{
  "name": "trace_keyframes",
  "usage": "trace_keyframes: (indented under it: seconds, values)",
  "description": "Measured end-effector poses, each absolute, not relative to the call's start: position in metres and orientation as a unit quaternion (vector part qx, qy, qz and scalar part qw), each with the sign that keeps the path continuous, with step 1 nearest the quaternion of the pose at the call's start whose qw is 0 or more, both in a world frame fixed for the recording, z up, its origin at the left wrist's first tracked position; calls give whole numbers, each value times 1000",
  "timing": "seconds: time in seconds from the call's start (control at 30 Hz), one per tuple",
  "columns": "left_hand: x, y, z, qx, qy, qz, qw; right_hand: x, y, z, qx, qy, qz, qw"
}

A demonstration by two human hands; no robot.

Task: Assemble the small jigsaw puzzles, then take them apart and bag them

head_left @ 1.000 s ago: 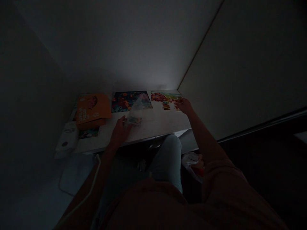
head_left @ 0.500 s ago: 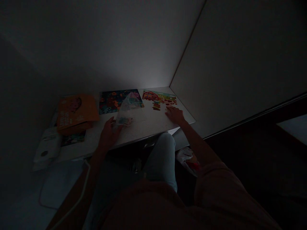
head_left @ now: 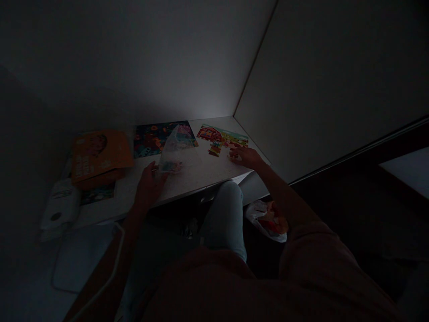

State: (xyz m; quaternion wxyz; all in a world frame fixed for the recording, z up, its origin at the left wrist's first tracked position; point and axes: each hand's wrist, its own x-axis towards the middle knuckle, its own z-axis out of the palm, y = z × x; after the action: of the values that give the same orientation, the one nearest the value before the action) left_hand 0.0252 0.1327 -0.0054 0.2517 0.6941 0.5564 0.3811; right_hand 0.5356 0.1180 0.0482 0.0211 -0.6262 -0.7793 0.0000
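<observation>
My left hand is at the near left edge of a clear plastic bag, its thumb and fingers closed on the edge. Small coloured puzzle pieces show at the bottom of the bag. To the right, my right hand has its fingertips down on a puzzle piece on the white tabletop. Just beyond lies a partly assembled farm jigsaw with a red barn. A joined section sticks out from its lower edge. Dim light blurs the finger details.
A dark, colourful finished jigsaw lies behind the bag. At left stand an orange puzzle box and a white device beside a pale cable. Walls border the table's back and right. A plastic bag of items sits below.
My right hand has turned slightly over the puzzle piece, near the farm jigsaw's lower edge. My left hand stays at the bag. The whole view has shifted a little.
</observation>
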Motion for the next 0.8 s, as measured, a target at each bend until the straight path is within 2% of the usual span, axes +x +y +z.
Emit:
trace_keyframes:
  seconds: [0.1, 0.23, 0.43, 0.6, 0.8]
  values:
    - [25, 133, -6, 690, 558, 385, 253, 534, 122, 55, -609, -793, -30, 3]
    - [26, 133, -8, 685, 554, 397, 258, 537, 125, 62, -603, -795, -59, 25]
    - [26, 133, -6, 684, 554, 399, 255, 542, 126, 62, -629, -777, -39, 16]
    - [26, 131, -4, 687, 557, 391, 254, 544, 127, 62, -670, -739, -45, 59]
    - [25, 133, -9, 687, 560, 385, 259, 564, 139, 79, -644, -754, -73, 112]
